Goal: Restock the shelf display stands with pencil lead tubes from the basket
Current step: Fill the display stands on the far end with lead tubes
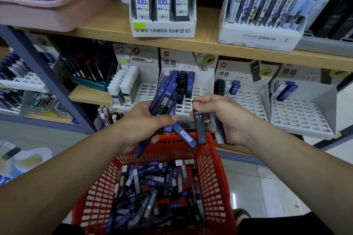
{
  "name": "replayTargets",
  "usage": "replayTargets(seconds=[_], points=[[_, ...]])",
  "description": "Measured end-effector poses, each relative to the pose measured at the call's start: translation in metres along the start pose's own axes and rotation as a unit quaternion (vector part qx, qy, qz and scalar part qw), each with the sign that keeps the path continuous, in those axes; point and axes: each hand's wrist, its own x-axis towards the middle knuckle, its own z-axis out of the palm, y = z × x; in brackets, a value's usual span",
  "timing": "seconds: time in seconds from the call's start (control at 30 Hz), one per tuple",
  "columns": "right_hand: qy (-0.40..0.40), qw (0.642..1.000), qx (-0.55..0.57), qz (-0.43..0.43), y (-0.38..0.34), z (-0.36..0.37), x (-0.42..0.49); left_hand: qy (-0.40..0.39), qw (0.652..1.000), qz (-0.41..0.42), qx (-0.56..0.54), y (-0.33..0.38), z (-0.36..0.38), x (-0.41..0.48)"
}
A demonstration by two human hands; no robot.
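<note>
1. Far left, up high: a pink plastic tray sits on the upper wooden shelf, with blurred packets inside.
2. Far right on that shelf: a white Detective Conan box, packed with slim upright packs in slanted rows.
3. On the left, a blue steel upright slants down across the view.
4. Just past it, a teal tray holds dark pens.
5. Near right: glossy pale floor tiles, and the tip of a shoe on them.
</note>
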Motion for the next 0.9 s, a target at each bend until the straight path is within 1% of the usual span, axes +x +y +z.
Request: replayTargets(seconds=[0.1,0.3,0.4,0.5,0.57,0.7,0.83,0.9], points=[[0.019,0.999,0.031,-0.012,0.001,-0.004,0.0,-0.001,1.0,-0.005,0.001,-0.001,0.006,0.001],[0.027,0.998,0.008,-0.047,0.0,-0.011,-0.002,-0.022,1.0,-0.009,-0.012,0.003,0.017,0.003],[0.037,0.997,0.004,-0.063,-0.003,-0.017,-0.007,0.001,1.0,-0.014,-0.012,0.008,0.023,0.0],[0.068,0.993,-0.013,-0.094,-0.007,-0.029,-0.014,0.03,0.999,-0.013,-0.002,0.014,0.033,-0.005],[0.079,0.991,0.002,-0.111,-0.008,-0.039,-0.017,0.044,0.999,-0.013,-0.001,0.02,0.044,-0.007],[0.083,0.988,0.018,-0.126,-0.007,-0.062,-0.031,0.025,0.999,-0.012,-0.016,0.044,0.072,-0.009],[0.103,0.983,0.043,-0.145,-0.014,-0.087,-0.046,0.001,0.999,-0.001,0.054,0.072,0.108,0.004],[0.119,0.98,0.043,-0.151,-0.014,-0.098,-0.048,0.0,0.998,0.006,0.067,0.079,0.129,0.012]])
